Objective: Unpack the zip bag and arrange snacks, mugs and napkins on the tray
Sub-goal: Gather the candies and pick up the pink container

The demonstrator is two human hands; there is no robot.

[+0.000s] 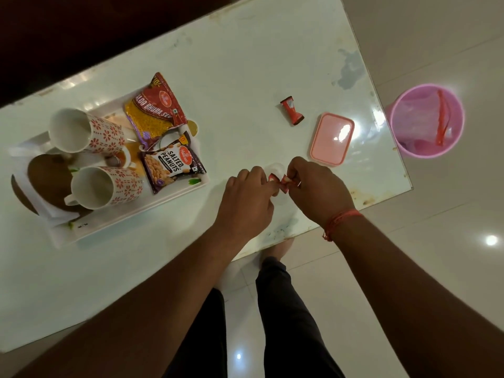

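Note:
My left hand [249,196] and my right hand [319,188] pinch the two ends of a small red wrapped candy [281,182] just above the table. A second red candy [292,113] lies farther back on the table. On the left stands the white tray [131,216]. It holds two white mugs with a red flower pattern, one at the back [84,132] and one in front [105,188], both on their sides. Beside them lie an aloo bhujia packet [155,110] and a salted peanuts packet [171,165]. The zip bag [425,118] lies crumpled in a pink bin.
A pink lidded box [332,139] sits on the white table [245,64] just beyond my right hand. The pink bin [426,121] stands on the floor past the table's right edge. White napkins [51,214] show at the tray's left end. My legs are below the near edge.

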